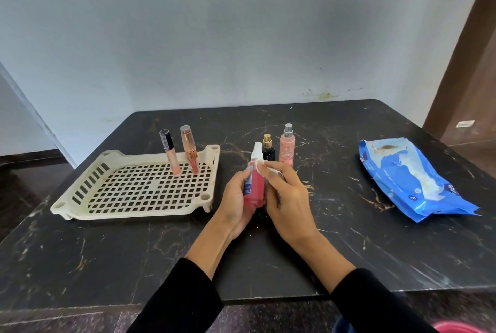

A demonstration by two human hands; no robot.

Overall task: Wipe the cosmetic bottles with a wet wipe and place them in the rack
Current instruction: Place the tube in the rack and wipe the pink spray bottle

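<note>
Hands first: left hand (239,198) grips a red spray bottle (253,185) upright, just above the desk (161,252). Right hand (288,201) pinches a white wet wipe (261,167) vs. the bottle's neck, fingers curled round it. Black sleeves on both arms.

Just behind stand 2 more bottles: a small black one w/ gold cap (267,148) & a pink one w/ silver cap (287,146), close together.

Left side: cream rack (80,198) w/ holes. 2 thin tubes stand in its back part, a black-capped tube (169,152) & a peach tube (189,148), both leaning a bit.

Far right: blue wipes pack (402,168), lying flat, 1 wipe sticking out.
</note>
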